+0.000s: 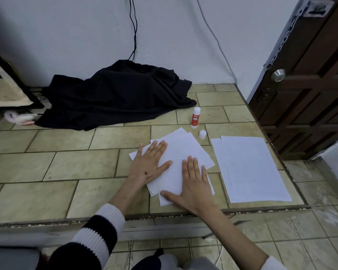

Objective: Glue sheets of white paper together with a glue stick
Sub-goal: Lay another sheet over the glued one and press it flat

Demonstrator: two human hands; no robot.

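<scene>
Several overlapping white sheets [180, 151] lie fanned on the tiled counter [66, 162]. My left hand [148, 162] rests flat on their left part, fingers spread. My right hand [191, 182] lies flat on the lower right part, palm down. Neither hand holds anything. A red and white glue stick [195, 117] stands upright behind the sheets with its cap off. The white cap [202, 134] stands just to its front right. A second stack of white paper [250, 168] lies to the right, apart from my hands.
A heap of black cloth [115, 94] covers the back of the counter, with black cables [134, 26] hanging above it. A brown door [310, 84] stands at the right. The counter's front edge [164, 215] runs under my forearms. A shelf [6, 84] sits far left.
</scene>
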